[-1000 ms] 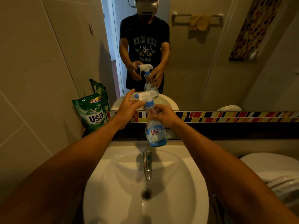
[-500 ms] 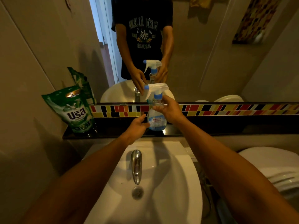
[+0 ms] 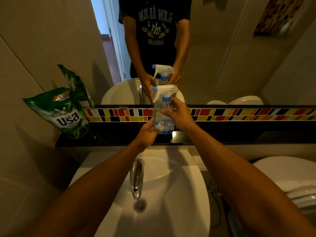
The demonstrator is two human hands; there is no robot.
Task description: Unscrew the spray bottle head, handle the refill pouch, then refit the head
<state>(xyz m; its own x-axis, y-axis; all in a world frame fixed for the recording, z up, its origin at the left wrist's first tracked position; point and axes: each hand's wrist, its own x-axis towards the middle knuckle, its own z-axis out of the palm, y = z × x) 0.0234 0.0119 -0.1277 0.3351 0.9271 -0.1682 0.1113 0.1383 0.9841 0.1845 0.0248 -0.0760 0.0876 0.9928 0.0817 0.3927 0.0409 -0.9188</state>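
We hold the spray bottle (image 3: 163, 119) in both hands, left hand (image 3: 147, 134) gripping its base, right hand (image 3: 179, 115) closed at the shoulder; head (image 3: 164, 93) on, so unscrewing comes next.

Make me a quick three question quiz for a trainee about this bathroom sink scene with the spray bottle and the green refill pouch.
1. True or false: the spray head is already off the spray bottle.
2. Multiple choice: where is the green refill pouch? A) in the sink basin B) standing on the dark ledge, leaning on the wall to the person's left C) in the right hand
3. Fill in: the left hand holds the bottle near its ____, while the right hand grips higher, just below the blue collar.

Key
1. False: the head sits on the neck.
2. B
3. base
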